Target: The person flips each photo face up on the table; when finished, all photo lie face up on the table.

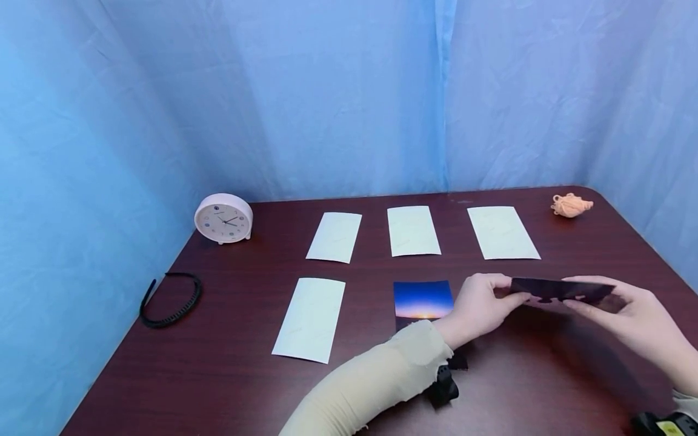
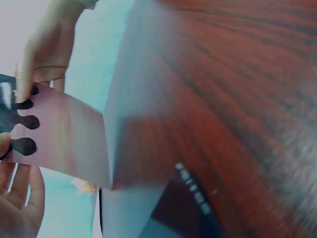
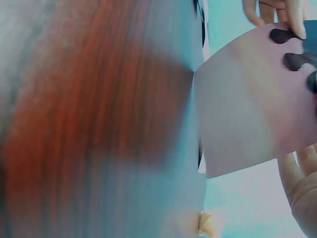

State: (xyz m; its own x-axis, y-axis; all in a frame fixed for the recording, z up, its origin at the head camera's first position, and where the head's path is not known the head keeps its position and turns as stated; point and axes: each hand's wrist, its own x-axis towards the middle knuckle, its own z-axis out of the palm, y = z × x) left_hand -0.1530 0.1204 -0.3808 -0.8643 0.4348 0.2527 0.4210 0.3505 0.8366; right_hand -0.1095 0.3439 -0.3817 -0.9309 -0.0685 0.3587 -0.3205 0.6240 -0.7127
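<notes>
Both hands hold a photo print (image 1: 561, 290) above the right part of the table, its face tilted so it looks like a thin dark strip in the head view. My left hand (image 1: 480, 306) pinches its left end between thumb and fingers; my right hand (image 1: 638, 312) pinches the right end. The left wrist view shows a pinkish sky and dark rounded shapes on the photo (image 2: 69, 129). A sunset photo (image 1: 423, 300) lies on the table, partly hidden by my left forearm.
Several white sheets lie about, among them a front-left sheet (image 1: 309, 321) and a back-right sheet (image 1: 503, 232). A white clock (image 1: 223, 219) stands at the back left, above a black headband (image 1: 185, 306). Orange yarn (image 1: 571, 205) sits at the back right. Blue curtains (image 1: 327, 97) surround the table.
</notes>
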